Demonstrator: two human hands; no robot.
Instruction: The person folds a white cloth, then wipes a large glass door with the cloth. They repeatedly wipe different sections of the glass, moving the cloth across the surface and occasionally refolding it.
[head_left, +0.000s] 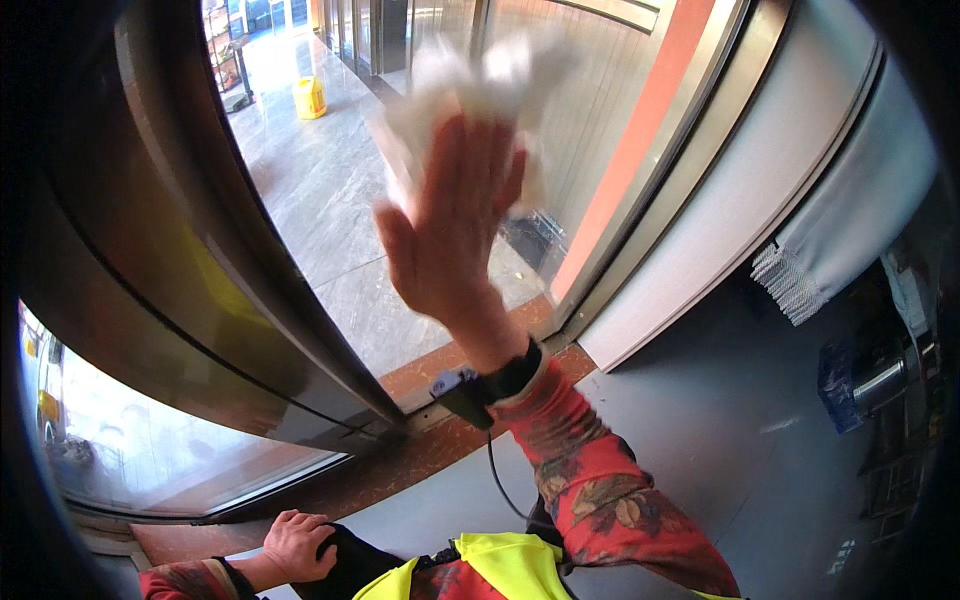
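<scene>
My right hand (457, 217) is raised with its palm flat toward a tall glass pane (337, 225), its back facing me. Under and beyond its fingers spreads a white cloth (427, 82), blurred and partly hidden by the hand. A black strap with a small dark device (465, 397) and a thin cable circles the right wrist. Down at the lower left, my left hand (300, 544) rests on my black-clad knee (352, 559) and holds nothing.
Dark metal framing (300, 322) stands left of the pane, a white panel (720, 187) right. A fringed pale cloth (795, 285) hangs at the far right. Beyond the glass, a yellow container (310, 97) stands on the tiled floor. A reddish-brown sill (330, 484) runs below.
</scene>
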